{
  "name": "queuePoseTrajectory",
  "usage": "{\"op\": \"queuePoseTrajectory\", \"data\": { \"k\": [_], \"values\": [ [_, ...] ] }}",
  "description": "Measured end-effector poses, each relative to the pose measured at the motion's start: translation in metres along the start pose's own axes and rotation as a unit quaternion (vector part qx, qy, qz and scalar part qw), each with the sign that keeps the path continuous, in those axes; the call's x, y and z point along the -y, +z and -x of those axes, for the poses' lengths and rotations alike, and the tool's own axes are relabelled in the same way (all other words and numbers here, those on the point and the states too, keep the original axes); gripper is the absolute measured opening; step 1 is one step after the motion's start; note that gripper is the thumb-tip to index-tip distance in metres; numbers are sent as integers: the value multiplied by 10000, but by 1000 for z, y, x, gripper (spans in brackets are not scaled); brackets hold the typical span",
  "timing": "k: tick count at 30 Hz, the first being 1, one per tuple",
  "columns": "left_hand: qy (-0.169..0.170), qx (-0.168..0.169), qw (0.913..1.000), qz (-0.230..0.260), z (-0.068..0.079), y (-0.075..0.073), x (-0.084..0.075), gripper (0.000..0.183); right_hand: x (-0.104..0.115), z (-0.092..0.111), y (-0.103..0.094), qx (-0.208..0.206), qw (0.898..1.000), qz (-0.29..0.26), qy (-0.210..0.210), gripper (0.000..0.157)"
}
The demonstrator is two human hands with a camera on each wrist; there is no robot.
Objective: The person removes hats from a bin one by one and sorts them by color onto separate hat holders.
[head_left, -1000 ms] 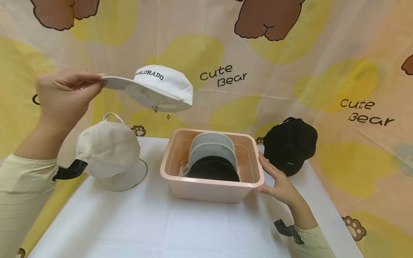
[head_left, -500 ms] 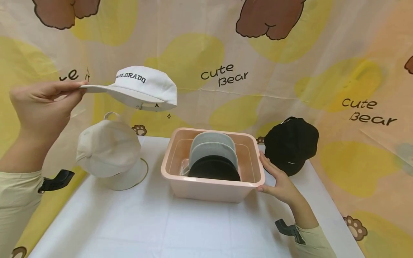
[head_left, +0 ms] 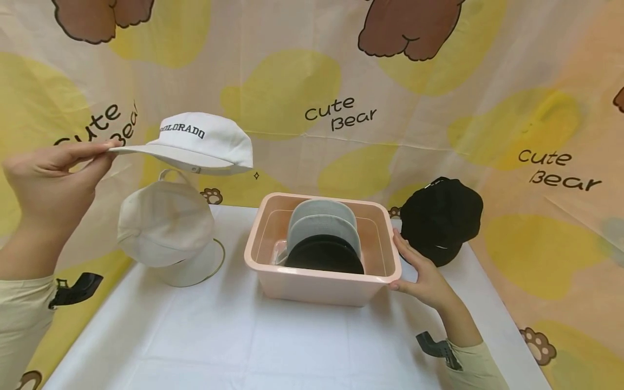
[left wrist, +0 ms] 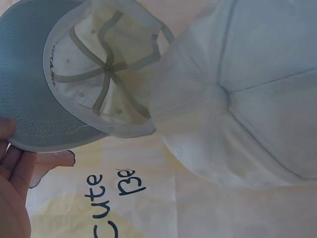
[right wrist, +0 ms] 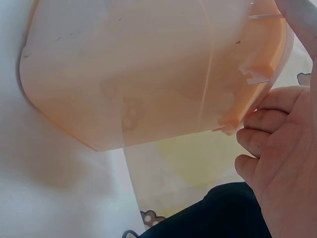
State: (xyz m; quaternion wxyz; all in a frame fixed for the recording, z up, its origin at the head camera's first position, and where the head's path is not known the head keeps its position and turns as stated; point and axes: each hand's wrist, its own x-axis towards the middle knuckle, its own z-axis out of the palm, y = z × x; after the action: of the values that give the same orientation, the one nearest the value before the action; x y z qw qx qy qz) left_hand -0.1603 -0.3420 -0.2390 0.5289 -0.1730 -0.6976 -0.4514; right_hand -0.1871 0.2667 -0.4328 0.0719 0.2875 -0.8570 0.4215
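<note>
My left hand (head_left: 53, 184) pinches the brim of a white cap (head_left: 205, 138) lettered "COLORADO" between thumb and fingers, holding it in the air at upper left. The left wrist view shows that cap's grey under-brim (left wrist: 29, 74) and the seams inside its crown. Below it a cream cap (head_left: 166, 222) stands brim down on the table; its crown fills the right of the left wrist view. My right hand (head_left: 426, 279) rests on the right rim of a pink plastic bin (head_left: 312, 287), fingers along the side and thumb at the front corner. Grey brims (head_left: 324, 225) and a black brim (head_left: 324, 254) stand inside it.
A black cap (head_left: 441, 219) stands at the back right, just beyond my right hand. White cloth covers the table (head_left: 273, 346). A printed bear curtain (head_left: 414, 119) hangs behind and at both sides.
My left hand has carried the white cap to the left, then slightly down, away from above the bin. My right hand and the bin have stayed in place.
</note>
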Motion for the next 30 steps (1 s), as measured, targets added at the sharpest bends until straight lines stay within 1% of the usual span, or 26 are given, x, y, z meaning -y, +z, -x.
{"op": "queuePoseTrajectory", "data": {
  "k": [6, 9, 11, 12, 14, 19, 22, 25, 28, 30],
  "values": [
    [-38, -64, 9996, 265, 9, -7, 4, 6, 0, -1, -1, 19, 10000, 0, 9, 114],
    [-139, -226, 9983, 525, 13, -10, 5, 7, 2, -1, -1, 17, 10000, 3, 7, 115],
    [-211, -335, 9959, 809, 16, -11, 6, 8, 2, -1, -1, 20, 10000, 2, 3, 115],
    [-225, -375, 9954, 855, 17, -11, 6, 8, 2, -1, -1, 17, 10000, 4, -12, 115],
    [-237, -435, 9952, 839, 19, -12, 7, 8, 2, 0, -1, 17, 10000, 3, -28, 115],
    [-155, -551, 9976, 389, 19, -13, 12, 7, 0, 0, -2, 39, 10000, 1, 66, 115],
    [-113, -601, 9976, 321, 19, -13, 14, 7, 0, 1, -2, 34, 9999, 34, 148, 115],
    [-46, -544, 9983, 188, 24, -15, 13, 7, 0, 1, -2, 37, 9998, 31, 189, 114],
    [10, -430, 9990, 82, 32, -21, 9, 6, 0, 1, -1, 48, 9998, 39, 205, 114],
    [-24, -338, 9994, 73, 39, -26, 6, 7, 1, 1, -1, 51, 9998, 55, 183, 115]
  ]
}}
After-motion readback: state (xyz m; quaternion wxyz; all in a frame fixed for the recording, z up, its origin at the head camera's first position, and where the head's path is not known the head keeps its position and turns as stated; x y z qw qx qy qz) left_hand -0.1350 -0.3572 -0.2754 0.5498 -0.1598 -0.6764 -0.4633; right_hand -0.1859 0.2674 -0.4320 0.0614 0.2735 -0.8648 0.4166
